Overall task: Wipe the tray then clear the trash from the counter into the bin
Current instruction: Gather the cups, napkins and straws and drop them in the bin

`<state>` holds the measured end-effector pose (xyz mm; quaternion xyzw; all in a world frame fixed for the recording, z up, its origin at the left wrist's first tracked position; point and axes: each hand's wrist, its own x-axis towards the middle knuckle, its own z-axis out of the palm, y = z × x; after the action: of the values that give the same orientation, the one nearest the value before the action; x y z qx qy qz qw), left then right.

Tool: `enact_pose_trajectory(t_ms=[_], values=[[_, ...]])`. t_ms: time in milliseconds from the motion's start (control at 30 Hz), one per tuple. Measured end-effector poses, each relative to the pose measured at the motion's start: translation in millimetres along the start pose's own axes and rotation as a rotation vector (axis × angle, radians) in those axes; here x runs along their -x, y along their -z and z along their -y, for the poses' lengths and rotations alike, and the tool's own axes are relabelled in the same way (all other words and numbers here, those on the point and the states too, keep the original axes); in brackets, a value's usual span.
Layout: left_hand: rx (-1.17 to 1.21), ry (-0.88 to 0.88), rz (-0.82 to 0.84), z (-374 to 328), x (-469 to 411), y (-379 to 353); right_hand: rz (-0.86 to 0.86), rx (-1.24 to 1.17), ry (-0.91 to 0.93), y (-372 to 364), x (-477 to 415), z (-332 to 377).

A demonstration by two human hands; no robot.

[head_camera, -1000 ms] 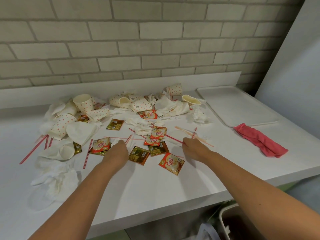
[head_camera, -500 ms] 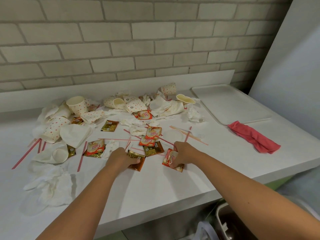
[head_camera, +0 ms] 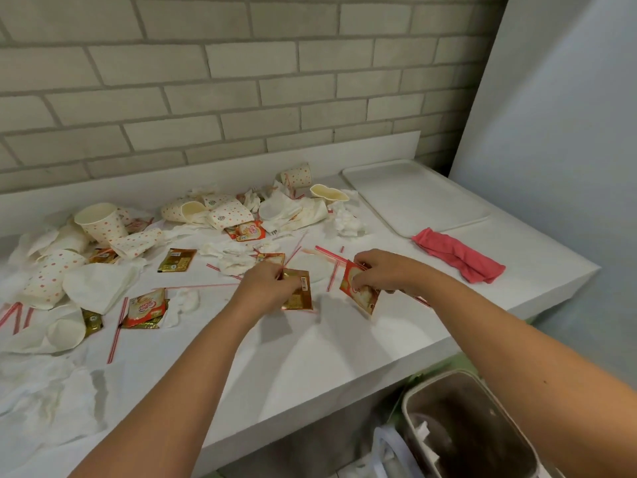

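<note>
Both forearms are bare all along, as are the left hand [head_camera: 265,288] and right hand [head_camera: 382,274] (a small dark speck dots the right forearm).

Left grip [head_camera: 265,288] pinches gold sachet [head_camera: 298,293]. Right grip [head_camera: 382,274] holds red sachet [head_camera: 360,296], tilted. Both grips near each other, over middle of bench [head_camera: 310,357]. Left and behind: dotted cups [head_camera: 101,222], napkins [head_camera: 51,401], red straws [head_camera: 117,326], more sachets, all scattered. Tray [head_camera: 413,198] at back right. Pink cloth [head_camera: 458,255] at tray's near edge. Bin [head_camera: 465,426] below bench, right, white paper inside.
</note>
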<state>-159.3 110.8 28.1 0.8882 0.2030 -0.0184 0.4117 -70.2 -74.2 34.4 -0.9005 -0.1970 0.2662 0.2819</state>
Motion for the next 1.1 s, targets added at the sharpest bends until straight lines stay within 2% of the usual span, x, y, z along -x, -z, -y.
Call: enact_pose_trajectory(t_ms=[200, 333, 467, 600, 833, 900, 1100], values=[[0.072, -0.157, 0.237, -57.3, 17.9, -89.2, -0.032, -0.135, -0.167, 26.9, 44.4, -63.1], [0.017, -0.237, 0.42, -81.0, 40.2, -151.7, 0.047, -0.335, -0.262, 26.4, 73.2, -126.8], [-0.068, -0.23, 0.592, -78.8, 60.7, -216.1, 0.101, -0.459, -0.415, 6.7, 104.9, -190.8], [-0.089, -0.1, 0.716, -60.2, 69.5, -257.6, 0.11, -0.568, -0.528, -23.8, 114.8, -238.8], [-0.127, 0.045, 0.713, -39.6, 61.5, -290.0, -0.05, -0.537, -0.571, -52.6, 112.1, -258.7], [-0.07, 0.141, 0.758, -37.7, 57.3, -296.9, -0.074, -0.503, -0.608, -54.3, 112.7, -265.5], [0.011, 0.492, 0.903, -28.8, 51.1, -304.0, 0.101, -0.321, -0.819, -66.0, 115.0, -274.8]])
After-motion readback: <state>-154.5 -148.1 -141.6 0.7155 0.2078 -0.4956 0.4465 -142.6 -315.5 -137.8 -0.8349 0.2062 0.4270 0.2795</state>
